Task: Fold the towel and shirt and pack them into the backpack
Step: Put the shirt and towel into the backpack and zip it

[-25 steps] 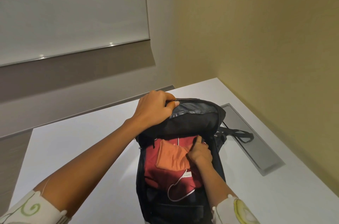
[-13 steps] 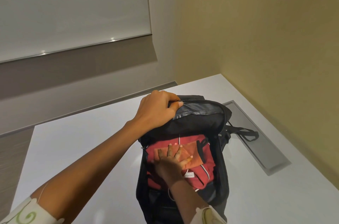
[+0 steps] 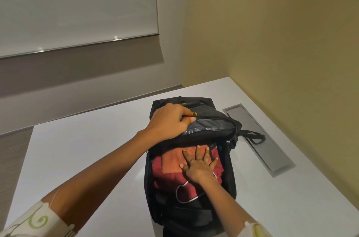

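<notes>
A black backpack (image 3: 229,174) lies open on the white table (image 3: 87,159). Inside it sits a folded red shirt (image 3: 169,178) with white piping, and a folded orange towel (image 3: 172,161) lies on top of the shirt. My left hand (image 3: 169,122) grips the backpack's lifted front flap (image 3: 209,126) near its zipper and holds it up. My right hand (image 3: 200,165) lies flat with fingers spread, pressing on the towel and shirt inside the bag.
A grey recessed panel (image 3: 260,139) is set in the table to the right of the bag, with a black strap (image 3: 252,136) lying across it. A yellow wall stands to the right and a roller blind (image 3: 77,7) hangs behind the table.
My right hand has gone from poking at the towel's edge to lying flat on it, and has shifted to the right. The towel now lies flatter. My left hand keeps the flap up.
</notes>
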A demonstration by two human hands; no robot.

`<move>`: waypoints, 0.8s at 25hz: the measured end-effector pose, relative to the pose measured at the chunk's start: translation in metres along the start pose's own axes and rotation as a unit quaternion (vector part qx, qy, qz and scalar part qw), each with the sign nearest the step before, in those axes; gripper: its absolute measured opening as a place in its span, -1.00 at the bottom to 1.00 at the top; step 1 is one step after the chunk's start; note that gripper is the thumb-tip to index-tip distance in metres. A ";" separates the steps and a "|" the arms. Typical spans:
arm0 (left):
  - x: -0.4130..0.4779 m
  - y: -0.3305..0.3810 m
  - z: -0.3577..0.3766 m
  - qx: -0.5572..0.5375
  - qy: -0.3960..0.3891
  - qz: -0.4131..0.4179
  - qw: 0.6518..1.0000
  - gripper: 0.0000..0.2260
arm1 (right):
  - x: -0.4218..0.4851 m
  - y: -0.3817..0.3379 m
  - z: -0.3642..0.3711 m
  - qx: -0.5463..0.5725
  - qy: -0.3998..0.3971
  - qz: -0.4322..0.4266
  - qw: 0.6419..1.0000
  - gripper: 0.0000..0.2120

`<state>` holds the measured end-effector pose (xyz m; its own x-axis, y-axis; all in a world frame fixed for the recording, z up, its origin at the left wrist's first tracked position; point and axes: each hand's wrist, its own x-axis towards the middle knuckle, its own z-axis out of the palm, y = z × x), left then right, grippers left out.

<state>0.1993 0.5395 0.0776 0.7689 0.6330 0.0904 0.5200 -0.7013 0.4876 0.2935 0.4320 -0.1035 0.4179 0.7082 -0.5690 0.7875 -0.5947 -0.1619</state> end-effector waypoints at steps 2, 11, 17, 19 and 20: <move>-0.008 0.000 0.004 0.008 -0.017 -0.002 1.000 -0.79 | -0.019 0.004 -0.010 0.028 0.052 -0.015 0.998 -0.43; -0.067 0.009 0.030 0.003 -0.042 -0.012 0.999 -0.79 | -0.124 0.076 -0.065 0.074 0.208 0.134 0.966 -0.57; -0.112 0.007 0.070 -0.002 -0.045 -0.009 0.999 -0.75 | -0.135 0.050 -0.085 0.133 0.330 0.023 0.934 -0.67; -0.126 0.005 0.082 -0.002 -0.055 0.001 0.998 -0.74 | -0.129 0.026 -0.083 0.103 0.316 -0.028 0.943 -0.65; -0.134 0.004 0.087 0.006 -0.061 0.010 0.998 -0.74 | -0.125 0.013 -0.079 0.072 0.289 -0.046 0.953 -0.63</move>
<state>0.1304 0.4233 -0.0083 0.8178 0.5755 -0.0066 0.5085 -0.7171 0.4767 0.2869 0.3654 0.0292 0.5624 0.8267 -0.0138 0.7803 -0.5362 -0.3220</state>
